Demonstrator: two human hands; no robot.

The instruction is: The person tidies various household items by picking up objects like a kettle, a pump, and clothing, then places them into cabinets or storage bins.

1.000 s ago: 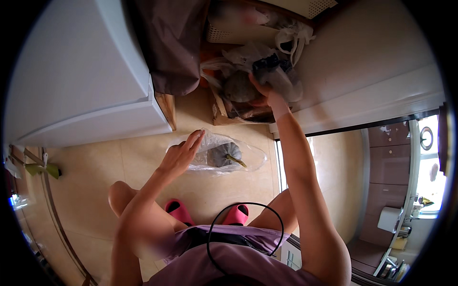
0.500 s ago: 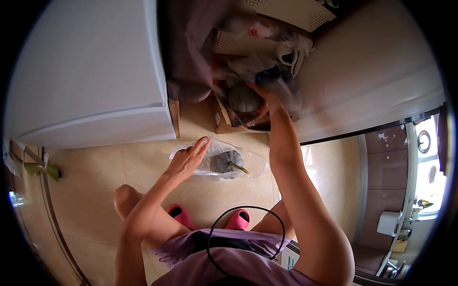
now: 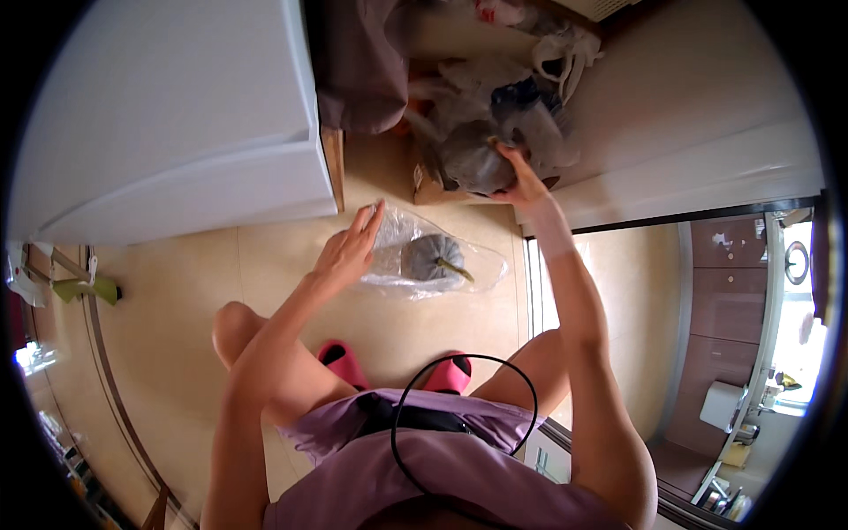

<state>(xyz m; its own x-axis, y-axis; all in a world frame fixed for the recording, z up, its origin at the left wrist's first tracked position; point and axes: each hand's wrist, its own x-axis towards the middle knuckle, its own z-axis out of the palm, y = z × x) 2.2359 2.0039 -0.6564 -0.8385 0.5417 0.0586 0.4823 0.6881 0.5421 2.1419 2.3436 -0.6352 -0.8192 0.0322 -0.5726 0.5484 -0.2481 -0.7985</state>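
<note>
Crouched low, my right hand (image 3: 521, 181) cups a grey-wrapped bundle (image 3: 473, 159) in the far pile while my left hand (image 3: 349, 252), fingers spread and empty, steadies the clear bag (image 3: 415, 261); I'd judge a slow lift best.

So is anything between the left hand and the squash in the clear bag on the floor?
Only the bag itself. The left hand is at the edge of the clear plastic bag, and the grey-green squash lies inside it, so plastic covers the squash. Nothing else lies between them. The right hand holds another bagged item higher up.
</note>
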